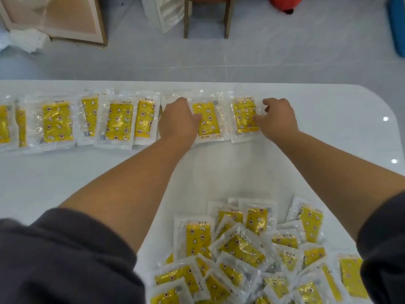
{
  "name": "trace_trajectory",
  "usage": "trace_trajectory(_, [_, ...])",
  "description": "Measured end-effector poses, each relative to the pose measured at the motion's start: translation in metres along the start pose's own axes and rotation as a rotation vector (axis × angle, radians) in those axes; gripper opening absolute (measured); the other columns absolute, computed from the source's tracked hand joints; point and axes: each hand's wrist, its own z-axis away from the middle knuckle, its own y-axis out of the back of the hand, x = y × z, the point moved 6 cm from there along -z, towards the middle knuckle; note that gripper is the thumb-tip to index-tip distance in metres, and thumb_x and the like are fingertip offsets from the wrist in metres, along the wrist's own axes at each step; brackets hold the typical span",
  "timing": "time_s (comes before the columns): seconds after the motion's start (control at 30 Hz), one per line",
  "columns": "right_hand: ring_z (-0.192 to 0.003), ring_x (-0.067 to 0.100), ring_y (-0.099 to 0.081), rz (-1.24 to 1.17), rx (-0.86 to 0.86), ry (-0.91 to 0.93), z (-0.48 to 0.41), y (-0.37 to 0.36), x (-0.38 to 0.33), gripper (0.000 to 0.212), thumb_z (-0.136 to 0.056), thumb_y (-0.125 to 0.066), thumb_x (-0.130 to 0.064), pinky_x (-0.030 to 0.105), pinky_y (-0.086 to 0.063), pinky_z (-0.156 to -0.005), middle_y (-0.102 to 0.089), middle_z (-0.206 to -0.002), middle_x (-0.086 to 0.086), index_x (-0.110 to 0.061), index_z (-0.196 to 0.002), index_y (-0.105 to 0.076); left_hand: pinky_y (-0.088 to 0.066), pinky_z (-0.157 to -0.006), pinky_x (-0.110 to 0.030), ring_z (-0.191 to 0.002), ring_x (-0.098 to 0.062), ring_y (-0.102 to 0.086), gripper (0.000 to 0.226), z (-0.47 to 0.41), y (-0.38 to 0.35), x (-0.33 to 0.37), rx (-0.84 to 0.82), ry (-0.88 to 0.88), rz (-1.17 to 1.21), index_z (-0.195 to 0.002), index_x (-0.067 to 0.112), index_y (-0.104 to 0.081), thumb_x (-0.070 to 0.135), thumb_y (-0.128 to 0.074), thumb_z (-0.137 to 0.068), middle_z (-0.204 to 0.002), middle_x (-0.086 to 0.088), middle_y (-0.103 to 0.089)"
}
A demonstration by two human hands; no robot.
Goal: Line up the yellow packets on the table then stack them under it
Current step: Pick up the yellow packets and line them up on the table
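A row of several yellow packets [119, 122] in clear wrappers runs along the far side of the white table [328, 132], from the left edge toward the right. My left hand [178, 120] lies flat on the row, its thumb touching a packet [207, 119]. My right hand [277, 119] rests on the right edge of the last packet [244, 117], fingers curled and pinching its wrapper. A loose heap of several more yellow packets [252, 249] lies at the near edge, between my forearms.
Beyond the table's far edge is a grey tiled floor with a wooden chair [207, 18], a framed board [54, 18], white bags, and red and blue objects at the right. The table's right corner is rounded.
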Motion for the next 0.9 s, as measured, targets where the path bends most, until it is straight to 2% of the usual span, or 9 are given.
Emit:
trace_trajectory(0.1, [-0.108, 0.027, -0.057, -0.001, 0.011, 0.12, 0.028, 0.0, -0.003, 0.043, -0.091, -0.059, -0.024, 0.037, -0.047, -0.09, -0.049, -0.129, 0.011, -0.014, -0.133, -0.054, -0.039, -0.059, -0.032, -0.074, -0.022, -0.056, 0.028, 0.036, 0.002, -0.007, -0.042, -0.122, -0.014, -0.081, 0.017, -0.05, 0.041, -0.06, -0.092, -0.074, 0.001, -0.056])
trace_trajectory(0.17, [-0.102, 0.023, -0.059, -0.017, -0.033, 0.199, 0.06, -0.006, -0.004, 0.037, -0.092, -0.058, -0.022, 0.033, -0.046, -0.086, -0.052, -0.124, 0.007, -0.015, -0.128, -0.057, -0.043, -0.059, -0.033, -0.068, -0.019, -0.055, 0.029, 0.07, 0.001, -0.023, -0.086, -0.156, -0.025, -0.077, 0.02, -0.049, 0.042, -0.059, -0.092, -0.068, 0.004, -0.054])
trace_trajectory(0.27, [-0.1, 0.014, -0.057, -0.027, -0.158, 0.306, 0.121, -0.025, -0.005, 0.03, -0.093, -0.058, -0.02, 0.028, -0.046, -0.086, -0.055, -0.118, 0.002, -0.017, -0.122, -0.059, -0.048, -0.064, -0.033, -0.071, -0.016, -0.057, 0.023, 0.12, -0.006, -0.065, -0.191, -0.119, -0.073, -0.082, 0.022, -0.054, 0.043, -0.058, -0.091, -0.072, 0.007, -0.058])
trace_trajectory(0.37, [-0.104, 0.014, -0.055, 0.032, -0.331, 0.399, 0.182, -0.052, -0.008, 0.027, -0.093, -0.056, -0.019, 0.031, -0.046, -0.09, -0.056, -0.117, 0.0, -0.018, -0.12, -0.06, -0.049, -0.067, -0.031, -0.079, -0.013, -0.058, 0.023, 0.167, -0.02, -0.112, -0.37, -0.062, -0.111, -0.093, 0.025, -0.054, 0.047, -0.061, -0.087, -0.085, 0.01, -0.06])
trace_trajectory(0.5, [-0.116, 0.019, -0.051, 0.22, -0.468, 0.496, 0.24, -0.084, -0.012, 0.031, -0.093, -0.055, -0.026, 0.037, -0.04, -0.099, -0.055, -0.125, -0.002, -0.024, -0.125, -0.057, -0.049, -0.077, -0.031, -0.092, -0.013, -0.057, 0.056, 0.22, -0.035, -0.157, -0.586, -0.024, -0.205, -0.114, 0.027, -0.048, 0.059, -0.07, -0.073, -0.104, 0.01, -0.057])
trace_trajectory(0.57, [-0.12, 0.019, -0.048, 0.299, -0.483, 0.528, 0.258, -0.093, -0.01, 0.032, -0.094, -0.053, -0.027, 0.038, -0.033, -0.102, -0.054, -0.126, -0.004, -0.027, -0.126, -0.054, -0.046, -0.081, -0.032, -0.101, -0.016, -0.057, 0.071, 0.238, -0.042, -0.167, -0.588, -0.078, -0.316, -0.121, 0.026, -0.044, 0.063, -0.071, -0.068, -0.112, 0.008, -0.055])
trace_trajectory(0.67, [-0.123, 0.02, -0.046, 0.381, -0.476, 0.555, 0.288, -0.106, -0.008, 0.034, -0.094, -0.052, -0.027, 0.039, -0.029, -0.103, -0.053, -0.128, -0.004, -0.028, -0.127, -0.052, -0.041, -0.084, -0.034, -0.103, -0.019, -0.056, 0.068, 0.257, -0.052, -0.173, -0.499, -0.219, -0.465, -0.122, 0.023, -0.041, 0.061, -0.068, -0.072, -0.114, 0.004, -0.053])
trace_trajectory(0.73, [-0.125, 0.02, -0.045, 0.416, -0.485, 0.54, 0.305, -0.115, -0.005, 0.037, -0.094, -0.052, -0.027, 0.04, -0.028, -0.105, -0.052, -0.131, -0.004, -0.028, -0.131, -0.049, -0.038, -0.082, -0.033, -0.1, -0.02, -0.058, 0.06, 0.263, -0.055, -0.175, -0.434, -0.249, -0.464, -0.12, 0.022, -0.04, 0.056, -0.066, -0.078, -0.11, 0.004, -0.057])
trace_trajectory(0.9, [-0.124, 0.02, -0.047, 0.357, -0.473, 0.437, 0.322, -0.127, 0.005, 0.05, -0.092, -0.057, -0.025, 0.039, -0.03, -0.104, -0.048, -0.137, -0.003, -0.027, -0.139, -0.04, -0.033, -0.075, -0.031, -0.085, -0.018, -0.06, 0.05, 0.27, -0.054, -0.185, -0.356, -0.185, -0.312, -0.105, 0.023, -0.039, 0.058, -0.064, -0.08, -0.09, 0.007, -0.061])
